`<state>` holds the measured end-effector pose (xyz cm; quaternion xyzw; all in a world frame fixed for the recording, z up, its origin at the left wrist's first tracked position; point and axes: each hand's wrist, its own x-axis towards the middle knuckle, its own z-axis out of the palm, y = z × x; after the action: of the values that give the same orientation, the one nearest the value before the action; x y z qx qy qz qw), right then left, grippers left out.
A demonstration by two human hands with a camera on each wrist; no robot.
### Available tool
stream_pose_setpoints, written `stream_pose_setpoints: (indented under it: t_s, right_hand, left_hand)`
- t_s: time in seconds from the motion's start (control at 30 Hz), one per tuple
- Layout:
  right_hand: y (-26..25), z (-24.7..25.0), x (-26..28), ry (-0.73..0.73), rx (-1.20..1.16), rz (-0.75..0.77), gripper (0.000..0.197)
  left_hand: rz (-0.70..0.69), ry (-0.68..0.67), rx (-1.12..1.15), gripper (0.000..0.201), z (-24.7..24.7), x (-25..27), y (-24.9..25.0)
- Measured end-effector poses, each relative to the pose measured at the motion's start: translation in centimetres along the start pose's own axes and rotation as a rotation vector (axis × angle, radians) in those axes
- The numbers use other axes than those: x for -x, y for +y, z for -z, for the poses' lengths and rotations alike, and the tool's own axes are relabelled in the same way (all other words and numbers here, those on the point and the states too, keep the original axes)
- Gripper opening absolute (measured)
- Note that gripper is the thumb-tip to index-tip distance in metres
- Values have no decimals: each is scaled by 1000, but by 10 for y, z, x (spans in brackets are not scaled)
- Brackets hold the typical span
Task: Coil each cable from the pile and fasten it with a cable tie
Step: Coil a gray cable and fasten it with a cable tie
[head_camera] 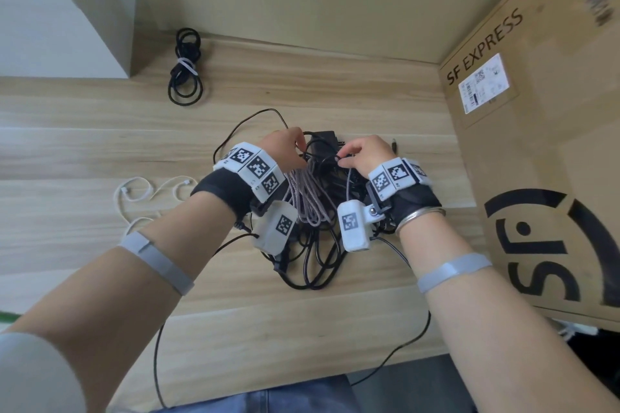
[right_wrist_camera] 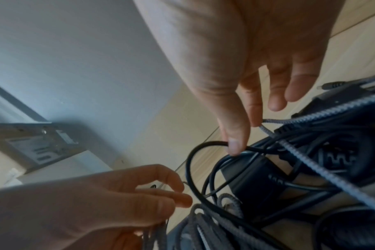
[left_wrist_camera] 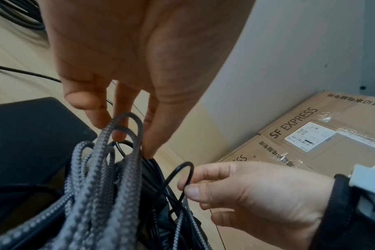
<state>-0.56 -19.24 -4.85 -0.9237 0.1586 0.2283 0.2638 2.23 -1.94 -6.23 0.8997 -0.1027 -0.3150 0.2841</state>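
1 thin black cable (left_wrist_camera: 183,170) is what you are working free: your right hand (head_camera: 364,156) pinches a loop of it between thumb and forefinger, a narrow grip suited to teasing a single strand out of the tangle. The pile (head_camera: 315,211) sits mid-bench, black leads knotted around a black power brick (head_camera: 323,137). Your left hand (head_camera: 285,147) grips the loops of the grey braided cable (head_camera: 307,198), lifting them aside, likely so they do not drag along. 1 black coil (head_camera: 185,67), already bound with a white tie (head_camera: 186,65), lies well apart at the back of the bench (head_camera: 369,104). A white cable (head_camera: 141,193) waits loose at the left, beside your forearm.
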Motion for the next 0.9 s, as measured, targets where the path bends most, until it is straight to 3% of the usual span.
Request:
stream_pose_setpoints:
  t_s: [0.1, 0.23, 0.33, 0.5, 0.63, 0.7, 0.9]
  right_hand:
    - [-2, 2, 0, 106, 11, 42, 19]
    - [-6, 4, 7, 11, -85, 157, 13]
    - [-7, 3, 10, 21, -123, 205, 8]
    - [-3, 6, 8, -42, -141, 166, 14]
    - [3, 0, 5, -3, -74, 130, 33]
    - [5, -5, 2, 26, -90, 88, 32]
    - [4, -14, -10, 100, -39, 26, 31]
  left_hand:
    - [-12, -13, -94, 29, 2, 2, 4]
    - [-96, -26, -113, 31, 1, 4, 16]
    - [-180, -49, -27, 21, 3, 4, 21]
    - [-143, -70, 287, 28, 5, 6, 20]
    - [-85, -7, 241, 29, 4, 6, 16]
    - [-58, 18, 224, 26, 4, 6, 14]
    - [-22, -89, 189, 35, 3, 8, 6]
